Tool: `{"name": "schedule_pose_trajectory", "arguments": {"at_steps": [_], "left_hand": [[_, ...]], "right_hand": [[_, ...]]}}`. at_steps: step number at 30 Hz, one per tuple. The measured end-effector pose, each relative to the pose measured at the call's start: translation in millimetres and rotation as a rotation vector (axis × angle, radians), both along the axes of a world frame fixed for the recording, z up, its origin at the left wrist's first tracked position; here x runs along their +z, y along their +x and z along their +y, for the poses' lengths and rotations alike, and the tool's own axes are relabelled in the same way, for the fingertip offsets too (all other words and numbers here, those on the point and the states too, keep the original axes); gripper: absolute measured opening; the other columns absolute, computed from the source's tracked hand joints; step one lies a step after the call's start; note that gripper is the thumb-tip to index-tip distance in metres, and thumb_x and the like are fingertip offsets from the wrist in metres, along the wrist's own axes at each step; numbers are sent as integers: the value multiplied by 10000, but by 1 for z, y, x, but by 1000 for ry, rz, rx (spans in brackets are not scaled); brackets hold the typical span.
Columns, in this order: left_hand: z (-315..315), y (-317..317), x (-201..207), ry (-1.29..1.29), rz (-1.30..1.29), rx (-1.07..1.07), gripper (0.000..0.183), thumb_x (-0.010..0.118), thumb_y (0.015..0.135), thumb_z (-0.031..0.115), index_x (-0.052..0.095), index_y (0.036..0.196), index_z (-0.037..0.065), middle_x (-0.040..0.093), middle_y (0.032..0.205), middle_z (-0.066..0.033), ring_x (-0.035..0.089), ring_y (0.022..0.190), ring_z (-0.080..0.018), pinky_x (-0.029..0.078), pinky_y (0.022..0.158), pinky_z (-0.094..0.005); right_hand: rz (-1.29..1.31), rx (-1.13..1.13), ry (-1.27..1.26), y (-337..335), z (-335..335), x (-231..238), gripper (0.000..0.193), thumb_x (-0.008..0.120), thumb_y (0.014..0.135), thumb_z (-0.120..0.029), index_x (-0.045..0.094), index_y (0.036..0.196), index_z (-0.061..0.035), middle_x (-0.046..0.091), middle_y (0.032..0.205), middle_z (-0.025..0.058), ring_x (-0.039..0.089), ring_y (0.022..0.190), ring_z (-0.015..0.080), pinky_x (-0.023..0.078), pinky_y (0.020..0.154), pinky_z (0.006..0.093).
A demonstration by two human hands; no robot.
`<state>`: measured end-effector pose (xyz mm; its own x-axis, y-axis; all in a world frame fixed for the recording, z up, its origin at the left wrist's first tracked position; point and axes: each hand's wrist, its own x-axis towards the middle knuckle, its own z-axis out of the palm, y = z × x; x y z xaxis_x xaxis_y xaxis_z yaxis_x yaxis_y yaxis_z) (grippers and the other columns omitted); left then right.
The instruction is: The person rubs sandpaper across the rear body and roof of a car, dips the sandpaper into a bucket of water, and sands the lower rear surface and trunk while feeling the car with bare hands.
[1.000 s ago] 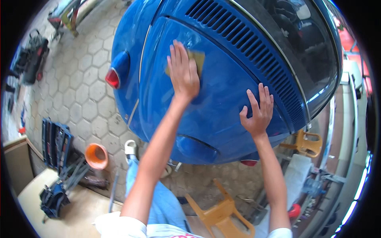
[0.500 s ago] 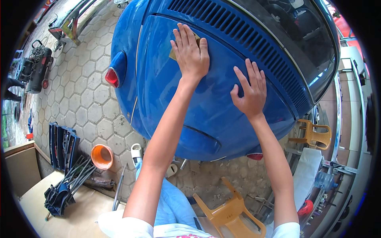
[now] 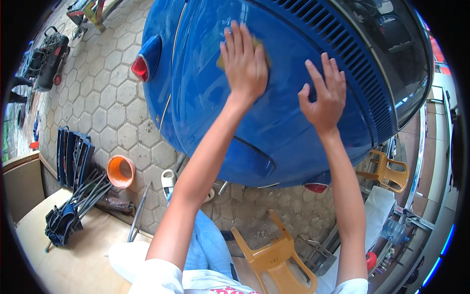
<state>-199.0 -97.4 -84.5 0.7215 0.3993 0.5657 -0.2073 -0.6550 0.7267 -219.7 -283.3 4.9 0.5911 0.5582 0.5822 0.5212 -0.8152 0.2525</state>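
Note:
A blue car's rounded rear lid (image 3: 289,142) lies under both my hands. My left hand (image 3: 247,68) presses flat on a yellowish cloth (image 3: 267,54), its fingers stretched out and pointing away from me. Most of the cloth is hidden beneath the palm; its edges show on either side. Pale glints show on the paint just beyond the fingertips. To the right, my right hand (image 3: 325,98) has spread fingers and holds nothing. It is over the lid near the slotted vents (image 3: 338,36); whether it touches the paint, I cannot tell.
A red tail lamp (image 3: 140,68) juts out left. Around me are an orange bucket (image 3: 120,171), a folded umbrella-like bundle (image 3: 62,223), a tan plastic chair (image 3: 274,257) close by and another chair (image 3: 389,170) at right. An air compressor (image 3: 51,63) stands far left on hexagonal paving.
The view has shifted and turned slightly. My left hand and the cloth have slid nearer to me on the lid. My right hand appears slightly farther right and up, still spread.

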Motion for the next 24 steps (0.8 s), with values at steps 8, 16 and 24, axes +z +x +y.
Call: {"name": "schedule_pose_trajectory", "arguments": {"at_steps": [8, 16, 24], "left_hand": [[-69, -117, -62, -238, 276, -29, 679, 356, 1058, 223, 55, 1603, -51, 30, 1675, -277, -12, 1548, -467, 19, 1219, -590], [17, -61, -98, -524, 378, 368, 684, 272, 1098, 377, 114, 1584, -78, 86, 1667, -280, 41, 1540, -476, 53, 1234, -572], [-42, -141, -111, -452, 528, 83, 782, 326, 1072, 367, -46, 1566, -111, -65, 1654, -320, -73, 1536, -483, -1, 1236, -564]], "right_hand": [[-52, 19, -15, 6, -4, -6, 511, 597, 837, -213, 672, 1341, -254, 550, 1498, 59, 504, 1389, 262, 366, 1168, 482], [-79, 60, -34, 9, -5, 2, 512, 599, 852, -189, 661, 1357, -242, 535, 1516, 66, 479, 1414, 288, 339, 1186, 503], [-117, 25, 18, 7, -7, -14, 447, 564, 916, -150, 682, 1337, -244, 561, 1493, 49, 507, 1394, 282, 361, 1171, 500]]}}
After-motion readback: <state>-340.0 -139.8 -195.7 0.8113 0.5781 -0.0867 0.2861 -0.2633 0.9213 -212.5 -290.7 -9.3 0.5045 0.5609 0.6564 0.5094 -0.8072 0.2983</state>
